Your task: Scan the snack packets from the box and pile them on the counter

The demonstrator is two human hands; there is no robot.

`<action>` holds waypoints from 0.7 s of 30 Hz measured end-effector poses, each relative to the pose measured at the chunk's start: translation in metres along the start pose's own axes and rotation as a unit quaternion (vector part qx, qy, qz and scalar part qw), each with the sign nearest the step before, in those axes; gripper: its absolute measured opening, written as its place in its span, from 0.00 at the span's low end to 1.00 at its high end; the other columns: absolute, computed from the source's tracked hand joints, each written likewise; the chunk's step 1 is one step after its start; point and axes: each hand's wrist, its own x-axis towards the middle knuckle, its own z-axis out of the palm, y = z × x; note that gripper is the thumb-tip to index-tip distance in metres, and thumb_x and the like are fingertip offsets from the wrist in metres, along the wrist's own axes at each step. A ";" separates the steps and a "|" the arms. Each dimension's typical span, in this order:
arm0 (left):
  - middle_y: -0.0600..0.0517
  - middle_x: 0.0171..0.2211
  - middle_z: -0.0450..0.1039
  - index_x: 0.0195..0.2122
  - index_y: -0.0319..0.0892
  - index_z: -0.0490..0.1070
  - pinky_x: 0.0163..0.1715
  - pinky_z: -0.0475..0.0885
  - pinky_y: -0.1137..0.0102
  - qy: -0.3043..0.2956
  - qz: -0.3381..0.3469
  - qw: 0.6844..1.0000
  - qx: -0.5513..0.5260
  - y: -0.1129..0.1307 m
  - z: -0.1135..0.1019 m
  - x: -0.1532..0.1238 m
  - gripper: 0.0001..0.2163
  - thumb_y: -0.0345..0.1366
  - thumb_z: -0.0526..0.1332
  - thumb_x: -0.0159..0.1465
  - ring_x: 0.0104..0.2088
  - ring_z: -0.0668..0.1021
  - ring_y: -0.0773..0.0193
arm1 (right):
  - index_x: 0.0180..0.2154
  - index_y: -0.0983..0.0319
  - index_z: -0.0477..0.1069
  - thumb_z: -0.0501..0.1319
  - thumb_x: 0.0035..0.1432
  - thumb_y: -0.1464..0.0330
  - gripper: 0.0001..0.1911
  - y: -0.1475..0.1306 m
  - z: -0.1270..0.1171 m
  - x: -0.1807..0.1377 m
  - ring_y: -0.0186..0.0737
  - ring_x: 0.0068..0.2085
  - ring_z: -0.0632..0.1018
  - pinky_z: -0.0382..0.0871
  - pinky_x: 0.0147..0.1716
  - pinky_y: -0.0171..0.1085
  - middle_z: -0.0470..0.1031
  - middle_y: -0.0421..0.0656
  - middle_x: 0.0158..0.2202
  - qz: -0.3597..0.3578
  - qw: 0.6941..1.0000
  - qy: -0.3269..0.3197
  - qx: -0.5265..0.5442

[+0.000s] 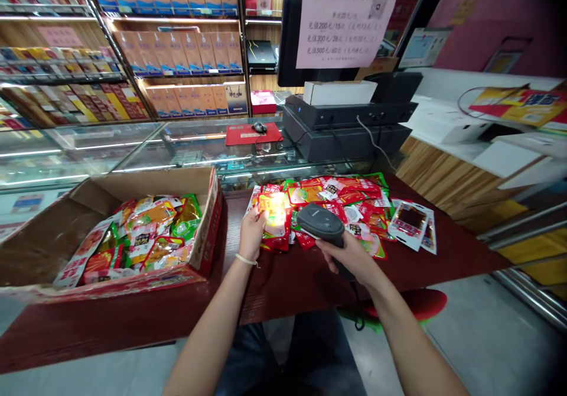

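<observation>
My left hand (253, 230) is closed on the edge of a red and yellow snack packet (275, 217), held over the left end of a pile. In my right hand (349, 254) is a black handheld barcode scanner (321, 221), its head pointing left at the packet. Bright light from it washes out much of the packet's face. Beneath and behind both hands spreads the pile of red and green snack packets (341, 192) on the dark red table (274, 286). Two white-edged packets (411, 224) lie at the pile's right end.
An open cardboard box (215, 213) with many snack packets stands left. Behind the table is a glass display counter (190, 139) with a mouse (259, 127) on a red pad, a cash drawer (341, 133) and a monitor bearing a pink notice (348, 18). A stool (425, 304) stands below.
</observation>
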 end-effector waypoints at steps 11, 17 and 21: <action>0.51 0.39 0.75 0.42 0.43 0.72 0.46 0.68 0.72 0.008 0.038 0.997 0.070 -0.010 0.004 0.002 0.09 0.33 0.64 0.59 0.42 0.76 0.63 | 0.37 0.58 0.63 0.67 0.50 0.53 0.21 -0.005 -0.018 -0.006 0.33 0.14 0.68 0.60 0.12 0.31 0.67 0.31 0.17 0.003 0.997 0.072 0.031; 0.51 0.37 0.75 0.37 0.44 0.74 0.46 0.69 0.70 -0.038 0.041 0.993 0.104 0.002 0.046 0.017 0.05 0.31 0.64 0.59 0.43 0.75 0.60 | 0.38 0.57 0.61 0.67 0.50 0.53 0.22 0.000 -0.054 -0.017 0.33 0.14 0.69 0.60 0.12 0.30 0.67 0.30 0.17 -0.006 0.986 0.152 0.073; 0.51 0.32 0.75 0.34 0.42 0.76 0.38 0.71 0.72 -0.064 0.051 0.988 0.130 0.006 0.095 0.046 0.05 0.32 0.67 0.55 0.36 0.76 0.61 | 0.37 0.57 0.60 0.67 0.50 0.53 0.22 0.003 -0.073 -0.023 0.31 0.14 0.68 0.60 0.13 0.30 0.68 0.31 0.18 -0.001 0.979 0.169 0.112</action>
